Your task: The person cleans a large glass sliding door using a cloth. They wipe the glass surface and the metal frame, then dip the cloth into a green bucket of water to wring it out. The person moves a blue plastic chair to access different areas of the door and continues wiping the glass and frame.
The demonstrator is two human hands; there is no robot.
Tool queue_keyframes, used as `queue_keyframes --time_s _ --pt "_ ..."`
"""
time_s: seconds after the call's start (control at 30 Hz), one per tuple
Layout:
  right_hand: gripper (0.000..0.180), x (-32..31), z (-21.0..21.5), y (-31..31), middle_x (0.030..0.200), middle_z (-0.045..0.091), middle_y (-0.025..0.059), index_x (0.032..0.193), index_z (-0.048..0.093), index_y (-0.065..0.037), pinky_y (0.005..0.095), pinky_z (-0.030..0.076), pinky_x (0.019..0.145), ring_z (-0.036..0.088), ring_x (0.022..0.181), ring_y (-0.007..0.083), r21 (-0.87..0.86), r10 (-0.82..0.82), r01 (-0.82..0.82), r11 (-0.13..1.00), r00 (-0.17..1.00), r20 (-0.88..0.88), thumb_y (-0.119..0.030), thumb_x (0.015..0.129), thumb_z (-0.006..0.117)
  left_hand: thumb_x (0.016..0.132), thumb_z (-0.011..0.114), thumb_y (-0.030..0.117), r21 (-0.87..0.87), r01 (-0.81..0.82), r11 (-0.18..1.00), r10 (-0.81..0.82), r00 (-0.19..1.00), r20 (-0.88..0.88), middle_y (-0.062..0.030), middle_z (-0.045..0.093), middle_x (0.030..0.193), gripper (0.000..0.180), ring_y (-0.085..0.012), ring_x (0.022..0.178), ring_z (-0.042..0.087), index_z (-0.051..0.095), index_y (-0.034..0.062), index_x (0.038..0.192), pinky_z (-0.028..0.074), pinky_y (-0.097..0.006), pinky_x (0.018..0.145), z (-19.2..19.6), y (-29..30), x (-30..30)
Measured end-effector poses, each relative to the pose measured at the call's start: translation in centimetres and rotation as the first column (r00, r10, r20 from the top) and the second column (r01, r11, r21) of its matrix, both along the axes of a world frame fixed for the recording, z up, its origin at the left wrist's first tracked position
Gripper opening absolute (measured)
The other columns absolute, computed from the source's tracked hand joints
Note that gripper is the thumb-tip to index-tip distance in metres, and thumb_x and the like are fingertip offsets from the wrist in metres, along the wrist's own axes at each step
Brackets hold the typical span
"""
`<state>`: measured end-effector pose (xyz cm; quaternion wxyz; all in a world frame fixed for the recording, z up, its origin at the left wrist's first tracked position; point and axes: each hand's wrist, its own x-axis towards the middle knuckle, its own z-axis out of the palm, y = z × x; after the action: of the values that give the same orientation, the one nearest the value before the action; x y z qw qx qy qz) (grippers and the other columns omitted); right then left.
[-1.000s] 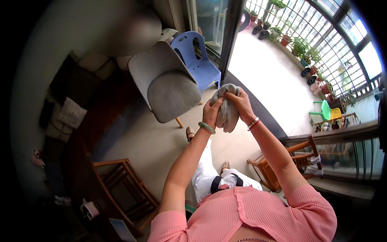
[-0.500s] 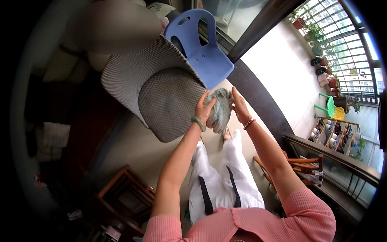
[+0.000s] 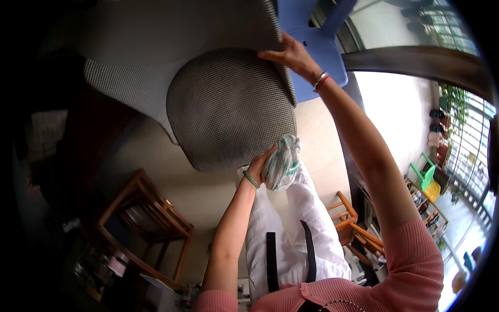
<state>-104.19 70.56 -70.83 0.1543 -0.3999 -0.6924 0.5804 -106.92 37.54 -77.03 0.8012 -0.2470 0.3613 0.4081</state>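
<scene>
A bunched grey-white cloth with green stripes [image 3: 282,165] is gripped in my left hand [image 3: 258,166], just off the front edge of a grey woven-textured chair [image 3: 228,112]. My right hand [image 3: 295,56] holds the raised right side of that chair. Its thumb lies on the inner face, while the other fingers are partly hidden around the edge. Behind my right hand, a blue plastic chair [image 3: 325,62] stands close against the grey one.
A wooden chair [image 3: 150,223] stands at the lower left, and another wooden chair [image 3: 345,221] is to the right of my legs. Beyond the door frame [image 3: 410,60] are a small green chair [image 3: 427,178], a shoe rack [image 3: 429,213] and potted plants [image 3: 457,109].
My right hand has left the cloth and taken hold of the grey chair's side. The cloth stays in my left hand, now lower. The view has shifted closer to the chair.
</scene>
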Motion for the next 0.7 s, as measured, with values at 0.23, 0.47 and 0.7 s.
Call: queue_keyframes --time_s 0.23,0.47,0.7 --pt "0.045 -1.1 -1.9 2.4 0.112 0.068 0.0148 0.116 0.063 0.006 0.033 0.049 0.09 0.064 0.102 0.0235 -0.141 -0.034 0.04 0.989 0.998 0.046 -0.018 0.08 0.077 0.099 0.052 0.026 -0.049 -0.344 0.938 0.348 0.925 0.151 -0.0119 0.064 0.121 0.039 -0.0242 0.107 0.064 0.055 0.0005 0.129 0.052 -0.04 0.097 -2.6 -6.3 -0.7" --pt "0.031 -0.7 1.4 0.4 0.095 0.065 0.0092 0.105 0.063 0.012 0.0309 0.048 0.078 0.058 0.086 0.0173 -0.149 -0.056 0.08 0.986 0.985 0.164 0.004 0.074 0.058 0.101 0.041 0.025 -0.323 -0.547 0.772 0.625 0.565 0.538 -0.0166 0.056 0.134 0.045 -0.032 0.122 0.056 0.045 0.0016 0.139 0.039 -0.046 0.111 -3.2 -6.5 -3.0" --pt "0.03 -4.0 5.1 -4.8 0.091 0.063 0.0047 0.103 0.062 0.009 0.0275 0.046 0.071 0.055 0.081 0.0119 -0.178 -0.012 0.005 0.984 0.999 -0.04 0.006 0.073 0.056 0.102 0.038 0.025 -0.089 -0.573 0.815 0.54 0.694 0.476 -0.0147 0.053 0.138 0.046 -0.0342 0.127 0.051 0.041 0.0053 0.144 0.039 -0.049 0.11 -0.2 -11.2 -3.9"
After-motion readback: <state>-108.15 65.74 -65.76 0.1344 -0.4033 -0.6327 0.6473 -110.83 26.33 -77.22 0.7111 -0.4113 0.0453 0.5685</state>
